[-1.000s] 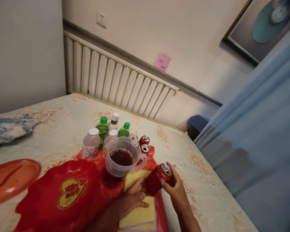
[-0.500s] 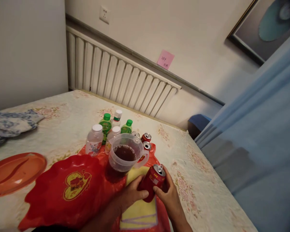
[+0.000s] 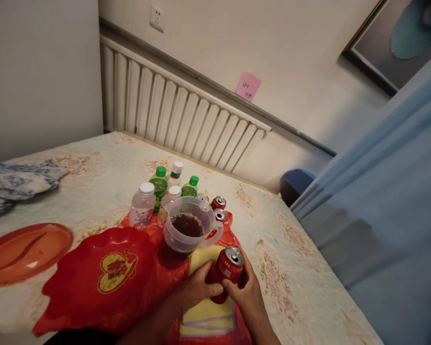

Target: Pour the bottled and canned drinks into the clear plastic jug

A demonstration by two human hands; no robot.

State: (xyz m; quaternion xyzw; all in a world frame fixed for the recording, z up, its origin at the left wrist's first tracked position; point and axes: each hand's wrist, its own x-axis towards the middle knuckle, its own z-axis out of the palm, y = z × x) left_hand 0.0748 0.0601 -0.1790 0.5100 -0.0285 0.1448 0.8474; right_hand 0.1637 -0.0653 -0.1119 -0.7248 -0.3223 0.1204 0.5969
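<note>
1. Can [image 3: 225, 272], red, sits gripped between both hands just in front of the jug [image 3: 190, 231]; it has come lower and closer to the body than a second ago, and less tilted.
2. Left hand [image 3: 196, 291] wraps its body, fingers curled; right hand [image 3: 244, 296] closes on its other side.
3. Its long axis leans, top with pull tab toward the jug and up; the tab looks unopened, so pouring seems not yet begun.
4. Bottles [image 3: 142, 210] stand behind the jug; red bag [image 3: 104, 273] lies left of it.
</note>
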